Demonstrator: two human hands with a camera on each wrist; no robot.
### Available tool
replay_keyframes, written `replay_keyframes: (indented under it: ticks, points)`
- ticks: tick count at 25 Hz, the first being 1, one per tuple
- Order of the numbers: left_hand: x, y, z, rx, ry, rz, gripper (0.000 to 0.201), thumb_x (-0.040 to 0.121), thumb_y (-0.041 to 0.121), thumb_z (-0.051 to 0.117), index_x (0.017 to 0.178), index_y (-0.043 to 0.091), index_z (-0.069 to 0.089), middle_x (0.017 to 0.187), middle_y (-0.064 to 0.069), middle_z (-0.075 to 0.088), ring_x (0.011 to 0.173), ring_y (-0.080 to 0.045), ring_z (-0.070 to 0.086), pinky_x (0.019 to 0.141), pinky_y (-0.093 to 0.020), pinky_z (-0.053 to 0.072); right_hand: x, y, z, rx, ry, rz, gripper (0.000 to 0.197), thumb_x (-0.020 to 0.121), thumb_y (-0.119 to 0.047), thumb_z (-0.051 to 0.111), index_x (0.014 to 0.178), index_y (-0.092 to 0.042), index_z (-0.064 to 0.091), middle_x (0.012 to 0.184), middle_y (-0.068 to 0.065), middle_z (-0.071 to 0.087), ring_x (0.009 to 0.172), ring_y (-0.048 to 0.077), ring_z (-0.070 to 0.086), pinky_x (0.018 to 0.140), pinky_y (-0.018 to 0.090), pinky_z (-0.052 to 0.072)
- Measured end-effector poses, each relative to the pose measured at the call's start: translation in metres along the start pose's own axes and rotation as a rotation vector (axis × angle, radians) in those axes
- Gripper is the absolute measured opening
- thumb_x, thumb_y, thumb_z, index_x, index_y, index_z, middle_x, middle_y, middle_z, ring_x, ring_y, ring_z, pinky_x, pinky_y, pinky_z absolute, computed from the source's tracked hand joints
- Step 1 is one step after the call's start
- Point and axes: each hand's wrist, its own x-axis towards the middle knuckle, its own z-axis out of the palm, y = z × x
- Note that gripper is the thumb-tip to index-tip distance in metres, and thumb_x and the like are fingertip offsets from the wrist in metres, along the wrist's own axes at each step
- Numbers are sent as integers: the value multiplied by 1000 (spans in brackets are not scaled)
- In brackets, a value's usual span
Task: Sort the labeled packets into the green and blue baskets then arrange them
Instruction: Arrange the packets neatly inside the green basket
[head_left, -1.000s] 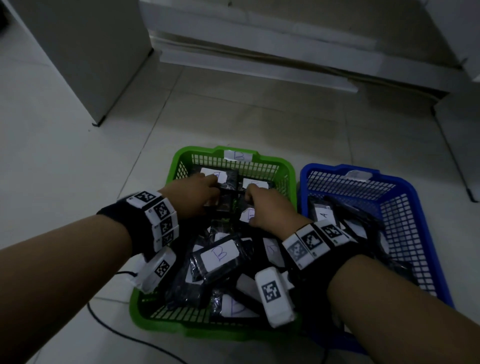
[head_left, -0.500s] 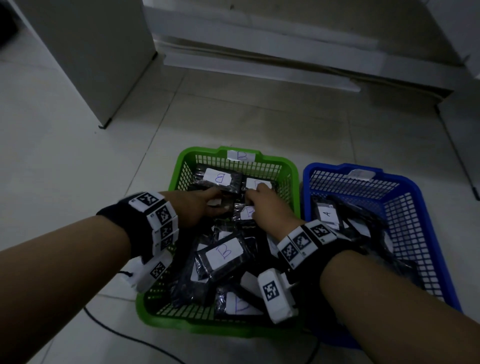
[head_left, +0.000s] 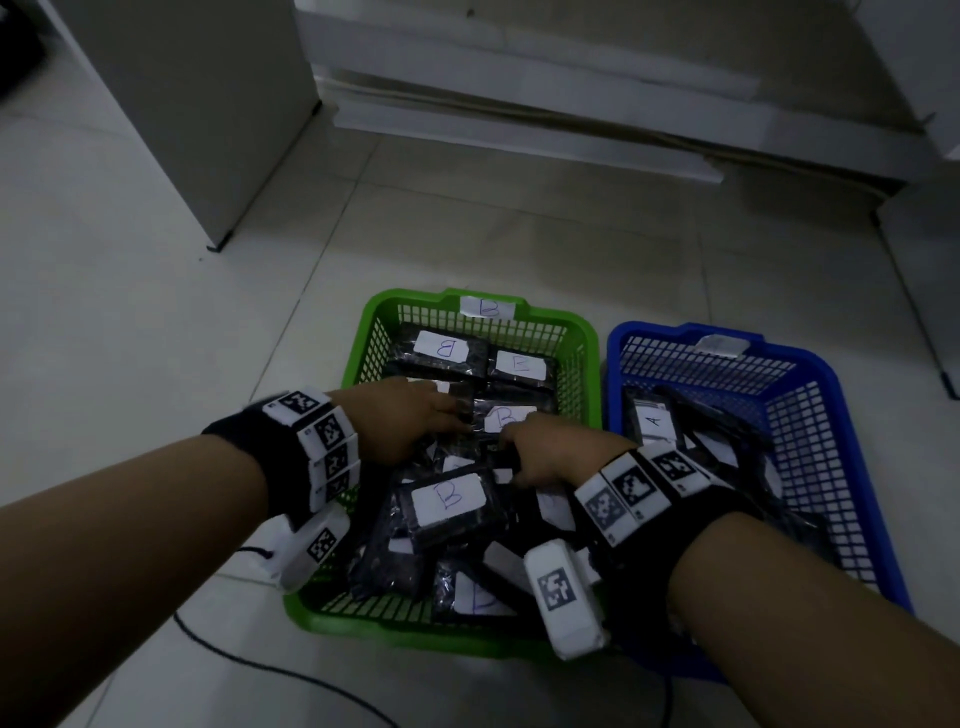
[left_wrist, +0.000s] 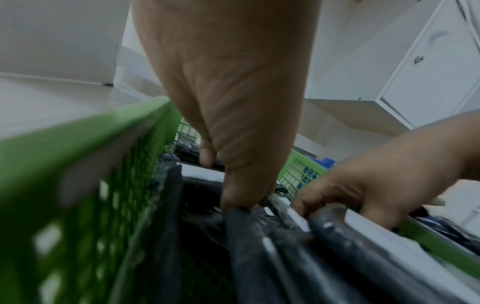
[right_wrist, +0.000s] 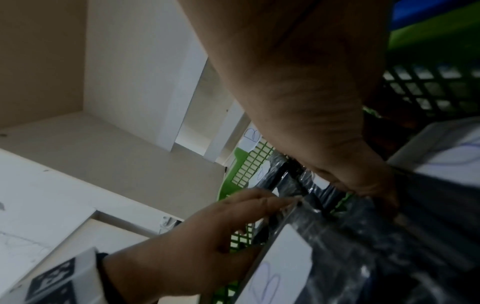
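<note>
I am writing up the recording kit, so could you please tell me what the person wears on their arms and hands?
Both hands, the left hand and the right hand, are bare, as are the forearms. Each wrist carries a black band ringed with white square tiles printed with black-and-white codes, plus a white boxy camera under the wrist bearing the same kind of code.

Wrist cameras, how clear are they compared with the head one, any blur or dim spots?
Head view: dim but sharp, B labels readable in the green basket, lines bowed by the wide lens. Left wrist view: green basket wall close and smeared, left hand sharper. Right wrist view: dark, soft, tilted; right hand looms large, one packet shows glare.
</note>
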Motion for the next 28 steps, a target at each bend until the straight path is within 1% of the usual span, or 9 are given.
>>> replay_keyframes:
  ticks: [5,8,12,18,20,22,24,26,28]
  points:
    - [3,8,3,-89,-143,-94,57,95,20,45,147,29,24,157,9,14,129,-21,44,103,-35,41,-11,7,-2,76,90,-19,38,85,-33,64,112,-6,60,112,13,63,100,27,59,80,32,50]
    - [3,5,8,-31,-178,-113,49,95,26,46,142,23,34,151,-1,29,124,-23,44,100,-38,42,-16,11,-12,210,116,-87,27,86,-28,64,103,-8,69,107,10,68,90,21,61,72,26,44]
    - [2,5,7,-82,-139,-144,46,88,31,55,131,17,47,136,-6,45,118,-25,47,98,-37,44,-17,21,-30,407,166,-62,17,89,-20,62,104,-15,69,114,1,64,95,13,55,77,22,39]
    - [-4,12,-2,-266,-63,-225,36,87,22,54,122,19,46,114,-7,61,101,-25,59,83,-27,45,-2,24,-29,833,867,160,17,91,-3,51,94,-14,64,99,-2,59,86,13,53,69,21,39]
    - [-5,7,-11,-370,88,-281,30,89,17,52,118,15,46,117,-7,58,102,-23,56,79,-25,40,6,20,-20,863,862,202,27,88,5,44,87,-16,62,95,0,59,80,14,52,58,22,37]
    - [-6,-2,-17,-387,254,-352,29,90,13,49,118,14,44,115,-9,57,101,-25,54,80,-29,40,15,19,-10,968,839,227,26,87,3,39,85,-13,60,96,1,53,83,18,51,60,23,36]
    - [-5,-14,-17,-303,341,-414,27,87,11,47,114,16,43,110,-9,58,96,-27,53,76,-34,40,20,20,-4,964,791,202,20,89,-6,39,95,-12,57,101,0,42,96,24,48,73,27,40]
    - [0,-24,-14,-267,336,-429,22,85,8,48,105,16,46,108,-8,59,95,-27,51,73,-35,37,18,19,0,612,693,172,16,92,-14,45,108,-14,50,117,6,36,115,28,38,92,33,41]
    - [5,-29,-11,-282,327,-412,18,83,7,51,99,16,52,110,-6,58,99,-26,51,76,-34,39,14,17,4,357,594,154,36,92,-32,53,124,-16,44,133,14,29,127,32,27,103,39,35]
